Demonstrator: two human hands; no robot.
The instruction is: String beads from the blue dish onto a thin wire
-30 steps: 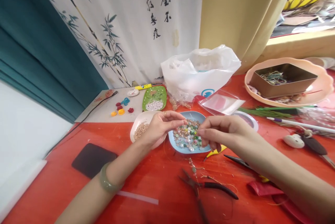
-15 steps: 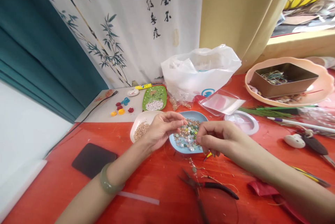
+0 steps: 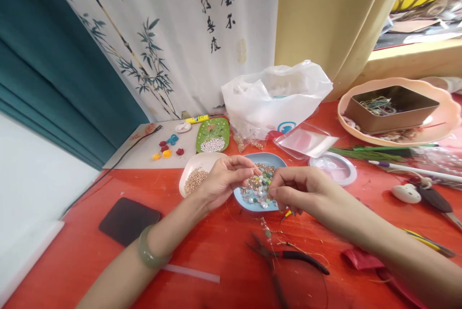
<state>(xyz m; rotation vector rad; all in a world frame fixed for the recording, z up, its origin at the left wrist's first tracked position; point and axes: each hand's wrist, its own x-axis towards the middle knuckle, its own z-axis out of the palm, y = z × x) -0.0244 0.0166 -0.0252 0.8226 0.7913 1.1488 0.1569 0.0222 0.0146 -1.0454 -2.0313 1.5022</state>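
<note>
Left grip (image 3: 225, 179) and right grip (image 3: 306, 187) at a blue tray (image 3: 266, 158) of mixed beads (image 3: 260, 189) (pliers (image 3: 270, 255) nearer the wearer)

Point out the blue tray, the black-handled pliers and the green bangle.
Blue tray (image 3: 265, 158): head view, bare inside of its far wall.
Black-handled pliers (image 3: 270, 254): head view, the joint.
Green bangle (image 3: 145, 251): head view, outer band.

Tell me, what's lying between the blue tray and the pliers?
A thin beaded strand lies between the blue tray and the pliers; the head view shows it.

Rounded grey-green bangle (image 3: 147, 254), apparently a thin gold ring (image 3: 230, 159)
</note>
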